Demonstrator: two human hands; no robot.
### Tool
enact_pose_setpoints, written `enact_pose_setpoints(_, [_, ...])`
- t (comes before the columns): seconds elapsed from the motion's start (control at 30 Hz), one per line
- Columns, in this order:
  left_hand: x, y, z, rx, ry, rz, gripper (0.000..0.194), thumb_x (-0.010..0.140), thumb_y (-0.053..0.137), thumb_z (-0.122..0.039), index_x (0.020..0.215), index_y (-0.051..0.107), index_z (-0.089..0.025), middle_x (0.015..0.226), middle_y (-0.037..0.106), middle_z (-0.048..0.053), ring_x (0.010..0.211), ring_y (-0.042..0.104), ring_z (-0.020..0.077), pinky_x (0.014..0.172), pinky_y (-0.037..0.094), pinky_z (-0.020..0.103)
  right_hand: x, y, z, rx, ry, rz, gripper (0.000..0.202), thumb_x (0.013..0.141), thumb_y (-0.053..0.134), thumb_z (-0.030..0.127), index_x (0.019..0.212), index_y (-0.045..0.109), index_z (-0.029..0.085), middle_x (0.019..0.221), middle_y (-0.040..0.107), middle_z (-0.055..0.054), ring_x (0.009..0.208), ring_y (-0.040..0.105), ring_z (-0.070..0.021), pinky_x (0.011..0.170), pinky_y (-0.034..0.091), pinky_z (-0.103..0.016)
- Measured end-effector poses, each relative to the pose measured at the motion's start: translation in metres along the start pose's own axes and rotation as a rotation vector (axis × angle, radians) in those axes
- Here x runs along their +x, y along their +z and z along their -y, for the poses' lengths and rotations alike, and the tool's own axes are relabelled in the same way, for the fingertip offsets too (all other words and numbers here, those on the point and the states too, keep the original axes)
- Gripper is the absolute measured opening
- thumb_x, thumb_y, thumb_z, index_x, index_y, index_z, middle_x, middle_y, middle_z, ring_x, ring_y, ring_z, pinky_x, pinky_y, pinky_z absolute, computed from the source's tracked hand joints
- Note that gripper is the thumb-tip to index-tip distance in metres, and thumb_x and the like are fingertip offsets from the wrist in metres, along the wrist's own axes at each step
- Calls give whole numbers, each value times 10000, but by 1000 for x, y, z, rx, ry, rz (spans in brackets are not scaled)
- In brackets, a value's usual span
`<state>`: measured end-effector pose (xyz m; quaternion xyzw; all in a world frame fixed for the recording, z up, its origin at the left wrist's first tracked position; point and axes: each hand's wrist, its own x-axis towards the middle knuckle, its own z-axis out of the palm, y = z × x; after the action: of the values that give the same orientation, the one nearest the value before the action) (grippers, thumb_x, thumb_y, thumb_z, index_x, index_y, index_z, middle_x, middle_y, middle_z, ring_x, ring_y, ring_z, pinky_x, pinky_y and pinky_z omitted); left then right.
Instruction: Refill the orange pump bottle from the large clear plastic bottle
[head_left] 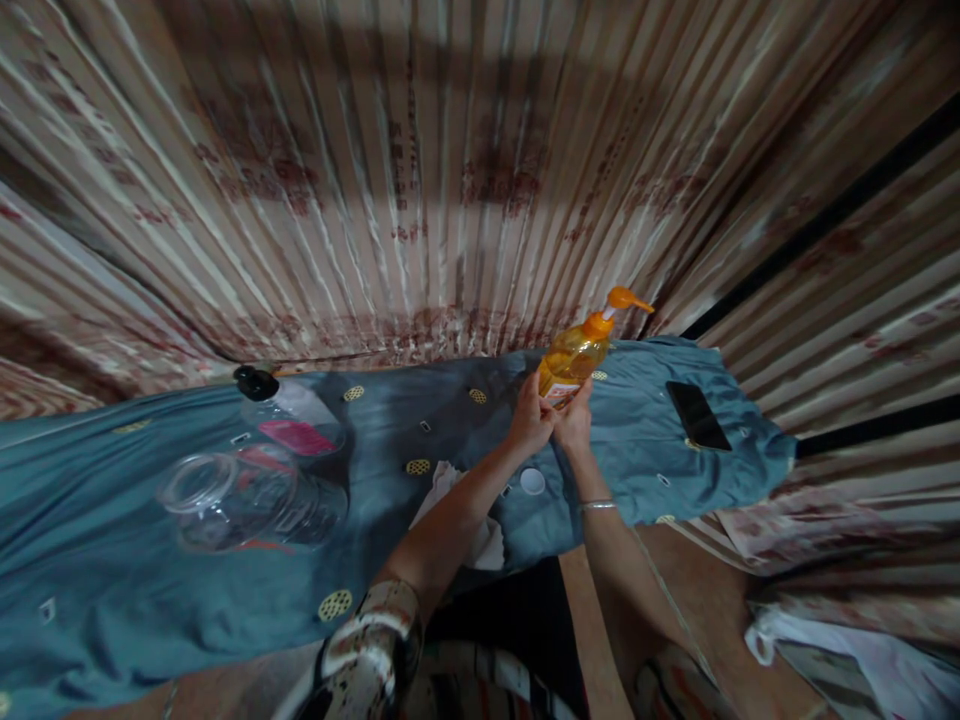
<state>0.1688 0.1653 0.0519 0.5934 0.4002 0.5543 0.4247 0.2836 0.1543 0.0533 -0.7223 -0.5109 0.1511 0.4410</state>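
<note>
An orange pump bottle [576, 352] with amber liquid is held up over the blue cloth, tilted so that its pump head leans to the right. My left hand [531, 418] grips its lower part from the left. On the other side, my right hand [574, 418] is closed round the base. The label is partly covered by my fingers. Below my wrists, a crumpled white cloth [489, 545] lies partly under my left forearm. Close to it is a small round white disc [532, 482].
To the left, a clear plastic jar [240, 500] lies on its side, beside a clear bottle [292, 415] with a black top and pink label. A black phone [697, 415] rests on the blue cloth [390, 540] at right. A pleated curtain [450, 200] hangs behind.
</note>
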Motion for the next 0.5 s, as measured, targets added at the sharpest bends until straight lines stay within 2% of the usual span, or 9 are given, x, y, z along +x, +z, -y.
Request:
enact_pose_setpoints(0.17, [-2,0,-4,18,-19,2,508,1020,747,-465,1458,656,-224,1533,655,141,1330,685,315,1102,610,579,0,-2,0,15,-30,0,1212,759,714,776,1683,324,96,1397,760,-276,1191,780,-456,975,639,-559])
enact_pose_setpoints(0.33, [-3,-2,-7,19,-21,11,514,1018,749,-463,1462,653,-222,1537,653,142,1335,684,318,1105,608,583,-1,-3,-1,20,-46,-11,1266,749,715,848,1698,313,113,1372,777,-253,1166,798,-430,983,639,-542])
enact_pose_setpoints(0.5, [-9,-13,-11,39,-5,7,527,1016,751,-460,1479,645,-229,1570,633,145,1369,667,329,1132,590,600,-2,-3,3,13,-42,-9,1294,778,741,821,1723,243,92,1431,746,-282,1238,784,-436,1017,637,-553])
